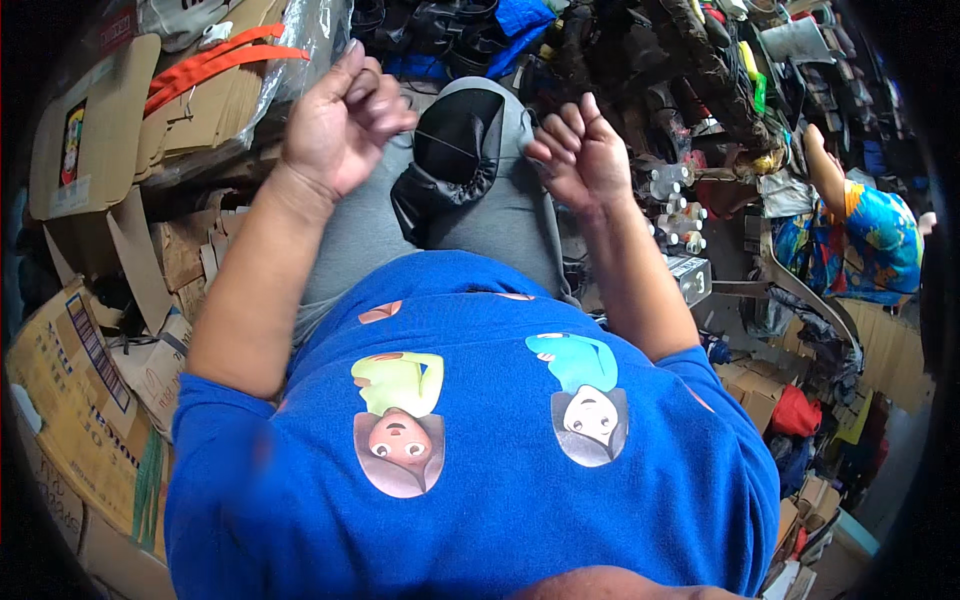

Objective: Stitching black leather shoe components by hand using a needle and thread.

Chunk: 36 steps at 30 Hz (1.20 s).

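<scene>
A black drawstring pouch [465, 160] with a gathered, shiny edge rests on my lap, over grey trousers [350, 250]. Up and to its left, my left hand [345, 125] is raised with the fingers curled in a pinch. On the other side my right hand [585, 155] is also raised, fingers bent inward and thumb up. Thin dark cord shows beside the fingers of both hands, and a fine strand crosses the pouch's opening. The cord's ends are hidden inside my closed fingers.
Flattened cardboard [200, 130] with orange straps [225, 65] lies at the far left, above more boxes. Small capped bottles [680, 215] stand right of my right forearm. Another person in a bright patterned shirt [880, 240] is farther right. Dark clutter and blue plastic [515, 30] lie ahead.
</scene>
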Available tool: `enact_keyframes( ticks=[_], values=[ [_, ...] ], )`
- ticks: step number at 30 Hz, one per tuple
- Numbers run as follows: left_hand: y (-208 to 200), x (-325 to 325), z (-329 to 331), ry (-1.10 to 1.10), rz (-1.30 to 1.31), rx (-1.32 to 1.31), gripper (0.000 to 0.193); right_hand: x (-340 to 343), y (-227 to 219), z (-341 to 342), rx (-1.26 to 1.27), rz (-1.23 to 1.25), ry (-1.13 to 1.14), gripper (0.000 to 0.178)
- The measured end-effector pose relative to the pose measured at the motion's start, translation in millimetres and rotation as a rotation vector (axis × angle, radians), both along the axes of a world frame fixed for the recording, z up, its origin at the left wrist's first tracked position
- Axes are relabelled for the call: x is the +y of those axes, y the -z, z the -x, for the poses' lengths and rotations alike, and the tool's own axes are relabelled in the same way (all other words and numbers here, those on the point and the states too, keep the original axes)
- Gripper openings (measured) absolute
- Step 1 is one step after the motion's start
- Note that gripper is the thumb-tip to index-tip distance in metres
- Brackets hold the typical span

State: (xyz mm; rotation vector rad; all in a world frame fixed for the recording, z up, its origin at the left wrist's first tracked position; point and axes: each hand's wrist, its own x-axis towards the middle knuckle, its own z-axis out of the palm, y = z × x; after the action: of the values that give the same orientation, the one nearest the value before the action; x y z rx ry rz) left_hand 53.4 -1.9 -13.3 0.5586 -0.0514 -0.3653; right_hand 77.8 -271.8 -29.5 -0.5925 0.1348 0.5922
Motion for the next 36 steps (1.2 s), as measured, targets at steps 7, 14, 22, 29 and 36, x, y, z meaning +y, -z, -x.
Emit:
enact_keyframes(
  ticks=[7,14,22,29,36],
  values=[
    [4.3,28.3,-4.5,-0.14,-0.426,0.211,0.038,-36.0,8.8,13.4,0.017,0.309,0.062,0.041],
    [20.0,57.5,-10.3,-0.334,-1.398,-0.429,0.032,-121.3,10.1,5.1,-0.52,1.316,-0.184,0.04],
    [38.3,-64.0,-13.5,-0.054,-1.461,-0.719,0.045,3.9,-52.7,-3.0,-1.27,1.462,-0.696,0.02],
    [45.0,-71.4,-13.2,-0.011,-1.334,-0.636,0.044,0.3,-34.8,-0.1,-1.301,1.368,-0.737,0.018],
    [43.2,-75.5,-13.5,-0.011,-1.306,-0.691,0.045,-15.9,-40.2,24.7,-0.981,1.284,-0.622,0.026]
  ],
)
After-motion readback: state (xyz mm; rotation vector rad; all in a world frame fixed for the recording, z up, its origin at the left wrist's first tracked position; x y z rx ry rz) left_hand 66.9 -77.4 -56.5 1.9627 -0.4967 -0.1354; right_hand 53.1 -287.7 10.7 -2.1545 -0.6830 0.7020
